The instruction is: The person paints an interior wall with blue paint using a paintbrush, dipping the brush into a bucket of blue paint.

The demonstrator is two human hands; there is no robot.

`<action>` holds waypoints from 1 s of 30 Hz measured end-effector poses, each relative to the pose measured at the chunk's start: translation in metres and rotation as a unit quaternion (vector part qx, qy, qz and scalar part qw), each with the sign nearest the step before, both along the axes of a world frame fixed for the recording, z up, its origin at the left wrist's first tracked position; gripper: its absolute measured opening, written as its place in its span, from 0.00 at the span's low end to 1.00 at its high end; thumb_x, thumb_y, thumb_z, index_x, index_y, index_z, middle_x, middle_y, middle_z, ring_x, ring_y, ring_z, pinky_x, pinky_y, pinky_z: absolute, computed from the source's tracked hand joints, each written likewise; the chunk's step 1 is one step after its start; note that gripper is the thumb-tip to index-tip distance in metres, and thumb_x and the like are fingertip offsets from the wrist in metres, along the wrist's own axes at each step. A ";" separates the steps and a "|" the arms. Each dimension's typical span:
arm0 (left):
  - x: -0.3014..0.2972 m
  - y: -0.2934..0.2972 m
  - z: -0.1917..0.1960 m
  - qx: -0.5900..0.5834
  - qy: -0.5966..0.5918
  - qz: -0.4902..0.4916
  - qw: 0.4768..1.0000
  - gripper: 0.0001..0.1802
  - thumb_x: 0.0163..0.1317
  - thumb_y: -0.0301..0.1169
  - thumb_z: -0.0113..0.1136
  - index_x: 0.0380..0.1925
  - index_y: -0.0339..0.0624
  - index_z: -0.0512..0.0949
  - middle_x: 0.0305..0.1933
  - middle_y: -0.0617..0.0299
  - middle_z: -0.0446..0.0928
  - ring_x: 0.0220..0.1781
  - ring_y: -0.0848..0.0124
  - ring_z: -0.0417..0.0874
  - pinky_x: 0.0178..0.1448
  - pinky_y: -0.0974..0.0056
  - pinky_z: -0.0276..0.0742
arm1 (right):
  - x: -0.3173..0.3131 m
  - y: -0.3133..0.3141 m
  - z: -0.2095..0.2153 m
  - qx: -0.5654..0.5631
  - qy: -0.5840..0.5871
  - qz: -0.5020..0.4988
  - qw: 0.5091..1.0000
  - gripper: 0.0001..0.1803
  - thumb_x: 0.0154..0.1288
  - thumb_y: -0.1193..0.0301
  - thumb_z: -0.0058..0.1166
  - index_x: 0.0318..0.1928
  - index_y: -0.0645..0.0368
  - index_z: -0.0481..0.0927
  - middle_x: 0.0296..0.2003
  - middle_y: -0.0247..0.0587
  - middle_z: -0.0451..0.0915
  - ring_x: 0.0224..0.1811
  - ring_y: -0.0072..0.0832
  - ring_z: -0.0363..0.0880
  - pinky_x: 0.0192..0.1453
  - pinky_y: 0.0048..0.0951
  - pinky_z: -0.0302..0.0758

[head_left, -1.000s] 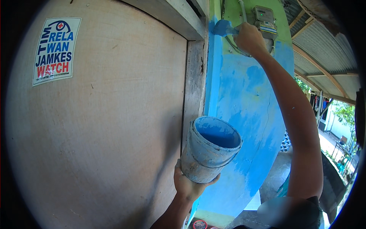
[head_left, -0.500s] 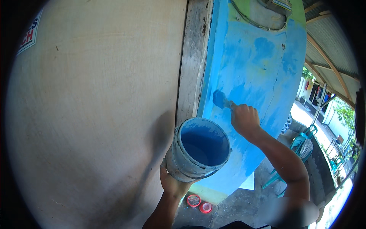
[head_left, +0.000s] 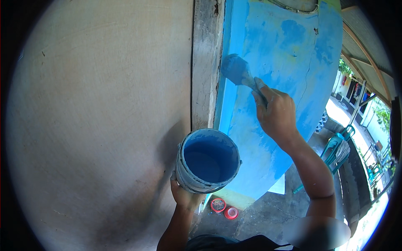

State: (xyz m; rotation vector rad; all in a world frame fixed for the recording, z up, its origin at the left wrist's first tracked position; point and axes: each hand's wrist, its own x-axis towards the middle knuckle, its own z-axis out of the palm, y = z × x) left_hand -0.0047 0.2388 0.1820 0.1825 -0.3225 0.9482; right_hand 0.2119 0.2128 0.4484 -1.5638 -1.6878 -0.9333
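My right hand (head_left: 277, 112) is closed round the handle of a wide paintbrush (head_left: 236, 70). Blue paint coats its bristles, which lie at the light-blue edge strip of the wall, beside the bare wooden post (head_left: 204, 67). A round paint bucket (head_left: 181, 169), smeared outside, stands tilted toward me with blue paint in its bottom. My left hand (head_left: 186, 195) grips it from below on its lower side; part of the fingers is hidden behind the bucket. The blue wall (head_left: 268, 138) shows uneven darker patches and yellowish-green areas.
A plain beige panel (head_left: 104, 108) fills the left side. Two small red containers (head_left: 218, 205) sit on the grey floor (head_left: 259, 221) below the wall. Farther right are green plastic chairs (head_left: 333, 148), and a cable (head_left: 293, 7) hangs at the wall's top. A crack (head_left: 310, 67) runs down the wall.
My right hand has moved the brush up and to the left, onto the wall's edge strip. The bucket in my left hand appears slightly farther left as the view shifts.
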 end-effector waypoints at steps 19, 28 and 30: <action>-0.013 -0.014 -0.082 -0.002 0.068 0.109 0.992 0.33 0.81 0.54 0.45 0.73 0.41 0.69 0.73 0.49 0.73 0.74 0.54 0.75 0.74 0.45 0.76 | 0.011 -0.005 -0.221 -0.154 -0.096 -0.085 0.980 0.27 0.65 0.74 0.55 0.66 0.60 0.81 0.24 0.40 0.79 0.17 0.33 0.83 0.19 0.39 0.79; -0.013 -0.032 -0.095 -0.034 0.015 0.050 0.998 0.35 0.79 0.55 0.50 0.74 0.41 0.69 0.77 0.49 0.69 0.80 0.54 0.67 0.83 0.44 0.60 | 0.005 0.002 -0.113 -0.151 -0.064 -0.087 0.983 0.26 0.65 0.75 0.57 0.64 0.59 0.82 0.26 0.43 0.82 0.22 0.41 0.86 0.26 0.42 0.82; -0.016 -0.035 -0.101 -0.042 0.028 0.058 0.997 0.35 0.79 0.55 0.50 0.73 0.41 0.69 0.77 0.50 0.69 0.79 0.54 0.67 0.83 0.44 0.60 | 0.006 0.003 -0.105 -0.088 -0.030 -0.088 0.992 0.26 0.65 0.75 0.58 0.64 0.59 0.82 0.25 0.42 0.82 0.22 0.40 0.86 0.26 0.43 0.81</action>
